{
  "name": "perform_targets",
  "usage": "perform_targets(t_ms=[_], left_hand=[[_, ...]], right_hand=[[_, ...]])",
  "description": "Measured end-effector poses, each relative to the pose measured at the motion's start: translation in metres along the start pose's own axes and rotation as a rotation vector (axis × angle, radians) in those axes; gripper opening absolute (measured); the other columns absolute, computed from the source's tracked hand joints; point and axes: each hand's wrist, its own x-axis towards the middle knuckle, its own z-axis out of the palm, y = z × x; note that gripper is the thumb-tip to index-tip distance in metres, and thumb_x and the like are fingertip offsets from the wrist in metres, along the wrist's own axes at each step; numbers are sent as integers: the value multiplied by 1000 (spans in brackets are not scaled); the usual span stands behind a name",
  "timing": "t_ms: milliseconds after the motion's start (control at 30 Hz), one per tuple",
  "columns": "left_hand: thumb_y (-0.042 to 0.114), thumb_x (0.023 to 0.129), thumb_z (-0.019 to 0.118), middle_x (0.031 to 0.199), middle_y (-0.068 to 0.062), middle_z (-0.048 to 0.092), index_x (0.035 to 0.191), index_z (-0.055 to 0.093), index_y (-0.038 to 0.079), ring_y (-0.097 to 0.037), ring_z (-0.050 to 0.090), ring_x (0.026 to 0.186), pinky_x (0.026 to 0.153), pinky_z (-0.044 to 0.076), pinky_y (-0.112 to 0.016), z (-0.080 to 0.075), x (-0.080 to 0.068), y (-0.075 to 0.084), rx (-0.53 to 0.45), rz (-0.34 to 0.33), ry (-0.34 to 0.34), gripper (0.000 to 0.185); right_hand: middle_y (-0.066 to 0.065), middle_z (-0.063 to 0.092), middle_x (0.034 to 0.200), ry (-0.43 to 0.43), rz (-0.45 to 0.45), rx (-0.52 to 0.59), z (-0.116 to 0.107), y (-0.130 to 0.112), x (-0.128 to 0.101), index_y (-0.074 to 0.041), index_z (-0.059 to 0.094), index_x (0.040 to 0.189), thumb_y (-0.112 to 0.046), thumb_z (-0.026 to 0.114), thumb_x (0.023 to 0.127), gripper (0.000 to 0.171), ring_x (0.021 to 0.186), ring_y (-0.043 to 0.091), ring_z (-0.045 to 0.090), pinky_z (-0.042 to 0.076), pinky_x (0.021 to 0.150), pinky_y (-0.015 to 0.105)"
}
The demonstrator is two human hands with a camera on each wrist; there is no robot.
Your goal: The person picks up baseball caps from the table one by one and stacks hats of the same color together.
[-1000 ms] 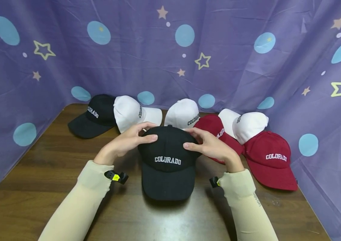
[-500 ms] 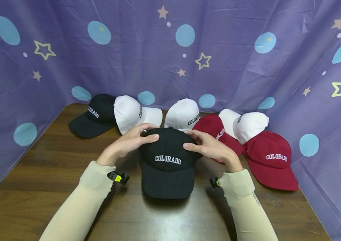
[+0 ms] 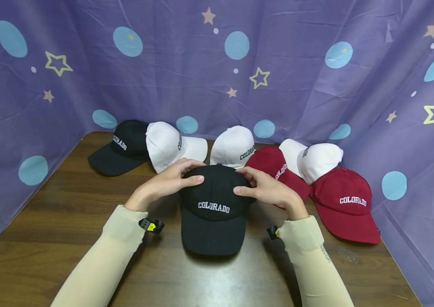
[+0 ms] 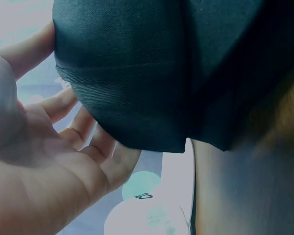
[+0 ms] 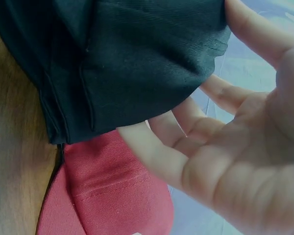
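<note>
A black baseball cap with white COLORADO lettering faces me at mid-table, brim toward me. My left hand grips the left side of its crown, thumb on the front panel and fingers toward the back. On the other side, my right hand holds the crown in the same way. The left wrist view has the curled fingers along the dark crown's edge. From the right wrist, the fingers lie along the crown, with a red cap beyond them.
Behind the held cap are a second black cap, a white cap and another white cap. To the right lie a red cap, a white cap and a larger-looking red cap. A purple curtain encloses the wooden table.
My left hand has shifted slightly to the right. The black cap's crown looks a little narrower between my hands, and its top sits slightly lower. The other caps have not moved.
</note>
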Motion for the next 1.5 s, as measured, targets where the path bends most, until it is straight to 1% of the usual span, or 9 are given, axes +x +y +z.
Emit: perform_targets(t_ms=[200, 400, 500, 667, 800, 1000, 1200, 1300, 1500], left_hand=[[35, 103, 72, 142, -10, 53, 150, 58, 14, -28, 52, 131, 114, 39, -50, 0, 0, -2, 63, 22, 17, 53], [33, 101, 74, 148, -11, 45, 154, 54, 13, -28, 45, 138, 115, 40, -51, -1, 0, -4, 98, 28, 5, 61], [36, 97, 79, 152, -10, 43, 158, 50, 15, -27, 41, 142, 117, 38, -52, -1, 1, -4, 119, 27, -13, 70], [39, 92, 84, 152, -8, 48, 161, 45, 16, -27, 48, 139, 117, 39, -52, 0, 0, -3, 137, 19, -22, 83], [39, 91, 85, 155, -9, 47, 163, 42, 14, -28, 48, 140, 117, 39, -52, -1, 0, -3, 131, 6, -32, 88], [39, 91, 85, 156, -9, 49, 163, 41, 16, -29, 50, 141, 116, 43, -51, 0, 1, -4, 117, -4, -52, 87], [34, 90, 86, 153, -9, 50, 161, 43, 13, -29, 52, 138, 115, 43, -48, 1, 3, -7, 128, 3, -41, 86], [33, 91, 86, 152, -11, 51, 161, 44, 12, -31, 52, 137, 115, 43, -50, 2, 3, -9, 139, 15, -36, 85], [36, 91, 86, 150, -13, 51, 161, 45, 11, -31, 53, 135, 115, 42, -52, 2, 3, -10, 170, 21, -21, 85]], right_hand=[[13, 65, 123, 24, -38, -29, -1, 1, 0, -6, 50, 151, -27, 81, 96, 67, 110, 27, 64, 55, 97, 41], [15, 62, 122, 47, -70, -52, -1, -2, 0, -1, 51, 147, -23, 83, 94, 65, 107, 29, 61, 54, 96, 45], [16, 58, 128, 64, -55, -69, 0, -3, 0, -2, 52, 146, -22, 84, 92, 66, 115, 32, 58, 52, 101, 49], [16, 48, 143, 72, -23, -82, 0, -1, 0, -5, 53, 147, -24, 86, 90, 68, 133, 38, 48, 48, 110, 54], [17, 50, 144, 58, -37, -83, 1, 2, 1, -3, 51, 147, -25, 85, 91, 69, 135, 40, 48, 47, 111, 55], [16, 55, 143, 56, -39, -66, 2, 3, 2, -2, 49, 146, -23, 85, 91, 69, 132, 39, 53, 48, 110, 56], [17, 55, 142, 69, -13, -63, 3, 3, 4, -2, 49, 146, -21, 87, 89, 71, 130, 39, 53, 50, 109, 54], [17, 54, 143, 74, -4, -62, 4, 4, 5, -1, 49, 145, -20, 88, 88, 71, 128, 39, 53, 51, 107, 53], [19, 55, 142, 85, -10, -70, 5, 5, 7, 0, 50, 144, -19, 88, 88, 70, 126, 40, 55, 53, 105, 52]])
